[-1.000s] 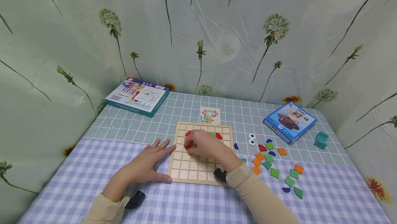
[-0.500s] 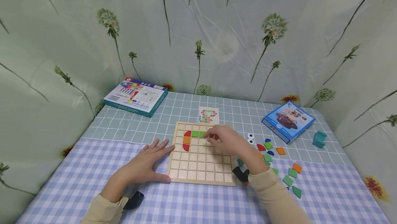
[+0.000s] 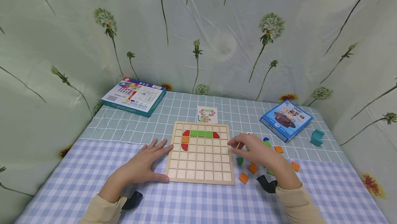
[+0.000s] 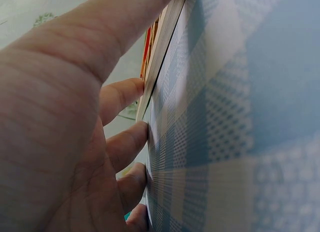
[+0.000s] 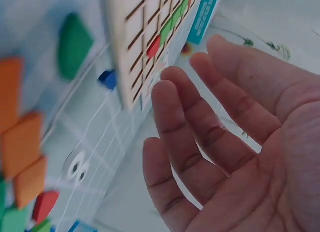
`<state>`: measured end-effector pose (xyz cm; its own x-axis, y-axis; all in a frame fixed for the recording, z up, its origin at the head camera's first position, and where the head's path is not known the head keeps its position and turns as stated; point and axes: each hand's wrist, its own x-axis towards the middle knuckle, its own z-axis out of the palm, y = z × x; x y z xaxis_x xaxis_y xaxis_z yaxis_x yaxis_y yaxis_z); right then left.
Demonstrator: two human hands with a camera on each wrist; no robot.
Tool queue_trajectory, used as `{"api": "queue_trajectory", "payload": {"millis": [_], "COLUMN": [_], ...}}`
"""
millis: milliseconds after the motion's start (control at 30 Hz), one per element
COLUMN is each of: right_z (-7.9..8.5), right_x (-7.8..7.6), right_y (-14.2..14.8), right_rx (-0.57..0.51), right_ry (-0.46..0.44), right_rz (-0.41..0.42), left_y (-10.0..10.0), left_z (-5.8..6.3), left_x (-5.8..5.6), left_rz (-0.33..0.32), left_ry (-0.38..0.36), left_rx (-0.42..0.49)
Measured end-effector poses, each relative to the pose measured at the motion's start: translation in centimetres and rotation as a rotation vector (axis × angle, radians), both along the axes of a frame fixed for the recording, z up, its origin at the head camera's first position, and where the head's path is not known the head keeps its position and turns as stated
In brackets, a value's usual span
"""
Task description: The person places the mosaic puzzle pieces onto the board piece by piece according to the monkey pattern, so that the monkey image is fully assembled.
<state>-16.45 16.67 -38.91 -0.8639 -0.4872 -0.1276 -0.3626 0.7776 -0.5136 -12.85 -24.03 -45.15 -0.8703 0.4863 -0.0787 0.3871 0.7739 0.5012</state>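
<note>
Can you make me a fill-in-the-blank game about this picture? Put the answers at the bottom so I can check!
1. On the wooden board, a row of ____ green squares sits between two red pieces.
2. Just below the left red piece in that row is a square colored ____.
3. The right hand is holding ____.
4. The box with a pot pictured on it is mostly ____.

Missing words: three; orange; nothing; blue.

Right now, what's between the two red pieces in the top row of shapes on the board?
Three green squares lie between them on the wooden board; the head view shows it.
</note>
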Motion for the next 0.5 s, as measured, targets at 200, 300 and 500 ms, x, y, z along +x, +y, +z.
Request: {"api": "queue_trajectory", "payload": {"millis": [200,300,500], "right_z": [0.0,0.1,0.3], "right_x": [2.1,2.8,3.5], "right_y": [2.8,4.4,7.5], "right_rx": [0.002,-0.014,-0.016], "right_ry": [-0.04,-0.022,0.028], "right_rz": [-0.062,-0.091,-0.182], "left_y": [0.0,-0.1,-0.1], "left_z": [0.1,0.1,0.1], "left_x": [0.1,0.0,0.0], "left_rz": [-0.001,-0.002,-0.004], "left_ry": [-0.004,-0.003,-0.001], "left_rx": [0.005,0.003,0.004]}}
